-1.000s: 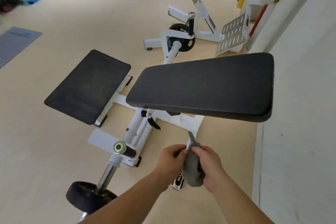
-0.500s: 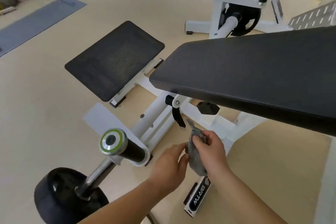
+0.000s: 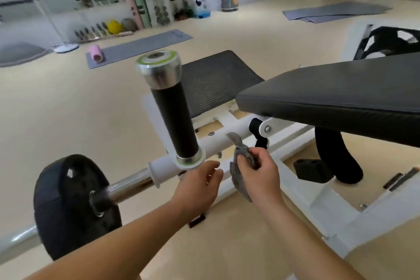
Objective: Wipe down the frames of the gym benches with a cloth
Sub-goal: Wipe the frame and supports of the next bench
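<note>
A white-framed gym bench fills the view: its white tube frame runs from centre to lower right, under a black padded seat. My right hand grips a bunched grey cloth, held just in front of the white tube, with a cloth tip sticking up against it. My left hand hovers beside the cloth with fingers loosely curled and holds nothing. It sits just below the base of a black grip handle with a silver cap.
A black weight plate sits on a chrome bar at lower left. A black mesh footplate lies behind the handle. Grey mats, a pink roller and gym gear line the far wall. Another machine stands at right.
The view has dropped low and close to the frame. My left hand has come off the cloth, which my right hand alone now holds, nearer the white tube.
</note>
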`<state>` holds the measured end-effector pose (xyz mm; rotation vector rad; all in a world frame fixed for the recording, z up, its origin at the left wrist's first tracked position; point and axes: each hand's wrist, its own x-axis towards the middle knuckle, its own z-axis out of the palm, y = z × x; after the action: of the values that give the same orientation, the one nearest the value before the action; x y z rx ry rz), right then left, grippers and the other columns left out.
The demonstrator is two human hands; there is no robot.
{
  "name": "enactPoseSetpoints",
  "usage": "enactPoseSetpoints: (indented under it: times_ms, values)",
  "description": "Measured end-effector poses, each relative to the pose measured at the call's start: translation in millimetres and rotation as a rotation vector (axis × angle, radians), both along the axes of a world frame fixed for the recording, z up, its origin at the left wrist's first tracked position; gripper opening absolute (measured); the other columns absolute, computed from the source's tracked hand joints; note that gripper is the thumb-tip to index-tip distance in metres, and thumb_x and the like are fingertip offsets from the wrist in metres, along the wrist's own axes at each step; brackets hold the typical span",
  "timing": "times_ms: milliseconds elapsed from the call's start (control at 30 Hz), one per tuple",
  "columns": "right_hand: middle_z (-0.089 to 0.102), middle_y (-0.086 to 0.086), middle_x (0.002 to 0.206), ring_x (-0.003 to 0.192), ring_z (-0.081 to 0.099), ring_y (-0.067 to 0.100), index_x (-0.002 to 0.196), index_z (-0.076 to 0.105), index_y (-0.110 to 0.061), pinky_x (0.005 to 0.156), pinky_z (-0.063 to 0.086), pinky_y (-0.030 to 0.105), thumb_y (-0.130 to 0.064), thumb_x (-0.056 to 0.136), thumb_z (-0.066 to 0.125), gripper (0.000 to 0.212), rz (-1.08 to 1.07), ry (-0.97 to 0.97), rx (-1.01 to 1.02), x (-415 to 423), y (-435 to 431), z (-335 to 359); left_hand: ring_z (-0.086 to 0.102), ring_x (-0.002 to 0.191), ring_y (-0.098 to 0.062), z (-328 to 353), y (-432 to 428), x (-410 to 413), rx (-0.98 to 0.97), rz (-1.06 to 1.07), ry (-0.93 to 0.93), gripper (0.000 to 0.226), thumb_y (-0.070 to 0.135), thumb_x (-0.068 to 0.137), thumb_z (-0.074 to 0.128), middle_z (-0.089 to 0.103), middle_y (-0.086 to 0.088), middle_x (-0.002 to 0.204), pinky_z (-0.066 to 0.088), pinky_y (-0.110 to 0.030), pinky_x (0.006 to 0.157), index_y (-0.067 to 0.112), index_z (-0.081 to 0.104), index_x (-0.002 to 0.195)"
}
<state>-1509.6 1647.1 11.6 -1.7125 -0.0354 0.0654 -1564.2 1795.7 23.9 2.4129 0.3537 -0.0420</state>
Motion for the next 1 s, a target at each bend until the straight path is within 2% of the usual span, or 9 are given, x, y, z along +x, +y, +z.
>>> enactPoseSetpoints:
  times_ms: [133,233,367,533,600,667,800,900,1000]
  values:
    - [0.065,-0.019,0.085,0.086,0.064,0.000,0.100,0.061,-0.036,0.066,0.052,0.015,-0.035,0.098,0.065,0.005,0.098,-0.206,-0.099,11,9,10,0.060,0.119,-0.011,14,13,-24,0.115,0.021,0.055,0.046,0.046,0.104,0.048,0.062,0.010,0.136,0.050,-0.033,0.104,0.033,0.048,0.148]
    - [0.064,-0.011,0.102,0.093,0.058,0.004,0.115,0.065,-0.024,0.077,0.047,0.012,-0.029,0.098,0.065,0.018,0.155,-0.434,-0.275,25,25,16,0.055,0.130,-0.015,21,20,-40,0.190,0.035,0.042,0.050,0.047,0.104,0.046,0.056,0.009,0.145,0.046,-0.036,0.109,0.035,0.041,0.152]
    - [0.062,-0.001,0.134,0.125,0.054,0.017,0.137,0.061,-0.021,0.106,0.049,0.040,-0.024,0.100,0.057,0.037,0.387,-0.538,-0.439,36,53,5,0.053,0.127,-0.017,24,37,-56,0.294,0.094,-0.034,0.044,0.040,0.104,0.047,0.053,0.011,0.142,0.048,-0.033,0.102,0.035,0.046,0.147]
    - [0.044,0.007,0.157,0.153,0.025,0.027,0.145,0.049,-0.011,0.127,0.007,0.042,-0.015,0.103,0.048,0.043,0.348,-0.666,-0.689,34,68,-4,0.045,0.127,-0.020,22,68,-58,0.612,0.172,-0.096,0.041,0.032,0.101,0.051,0.049,0.006,0.142,0.044,-0.036,0.106,0.025,0.050,0.141]
    - [0.033,0.003,0.164,0.157,0.011,0.022,0.151,0.041,-0.016,0.128,-0.004,0.045,-0.022,0.104,0.040,0.047,0.358,-0.644,-0.810,44,71,-2,0.036,0.141,-0.022,19,78,-55,0.621,0.151,-0.027,0.049,0.033,0.103,0.050,0.038,0.001,0.157,0.033,-0.038,0.119,0.021,0.039,0.150]
    - [0.024,0.001,0.167,0.158,0.002,0.020,0.153,0.036,-0.022,0.127,-0.007,0.048,-0.030,0.106,0.035,0.048,0.332,-0.600,-0.920,55,74,-1,0.011,0.156,-0.024,14,84,-55,0.645,0.080,0.063,0.063,0.035,0.106,0.045,0.010,-0.003,0.171,0.011,-0.039,0.127,0.019,0.018,0.161]
    - [0.015,0.007,0.164,0.155,-0.001,0.027,0.152,0.030,-0.017,0.127,-0.006,0.048,-0.030,0.101,0.048,0.056,0.293,-0.599,-0.846,39,88,-12,-0.019,0.155,-0.019,4,80,-58,0.603,0.069,0.102,0.080,0.046,0.106,0.041,-0.025,0.000,0.167,-0.007,-0.039,0.127,0.021,-0.009,0.163]
    - [0.018,0.001,0.164,0.155,0.006,0.025,0.156,0.028,-0.028,0.127,0.009,0.050,-0.053,0.103,0.030,0.058,0.412,-0.710,-0.909,22,90,-34,-0.016,0.156,-0.016,-4,83,-58,0.554,0.106,0.030,0.076,0.047,0.107,0.039,-0.021,0.002,0.169,-0.006,-0.037,0.128,0.022,-0.005,0.163]
    - [0.033,0.002,0.163,0.151,0.028,0.026,0.156,0.038,-0.026,0.121,0.032,0.048,-0.045,0.107,0.034,0.052,0.527,-0.890,-0.867,21,66,-43,-0.013,0.156,-0.014,-7,86,-56,0.528,0.125,-0.016,0.074,0.046,0.107,0.039,-0.017,0.004,0.170,-0.012,-0.032,0.124,0.023,-0.002,0.164]
